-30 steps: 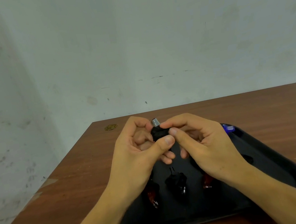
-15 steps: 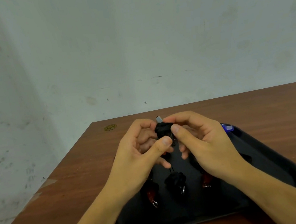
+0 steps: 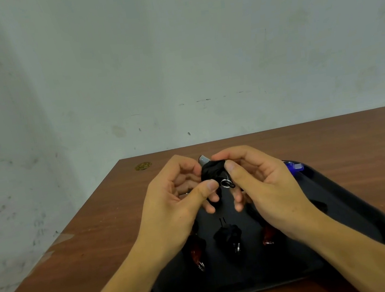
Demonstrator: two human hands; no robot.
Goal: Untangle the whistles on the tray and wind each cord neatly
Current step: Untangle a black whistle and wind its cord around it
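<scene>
Key ring (image 3: pixel 227 184) now swung out below cord-wound whistle (image 3: pixel 212 171) both hands pinch

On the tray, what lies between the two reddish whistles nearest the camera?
In the head view, a black wound whistle lies between the left reddish whistle and the right one on the tray.

Metal ring (image 3: pixel 227 183) newly exposed under wound whistle (image 3: pixel 212 171).
</scene>
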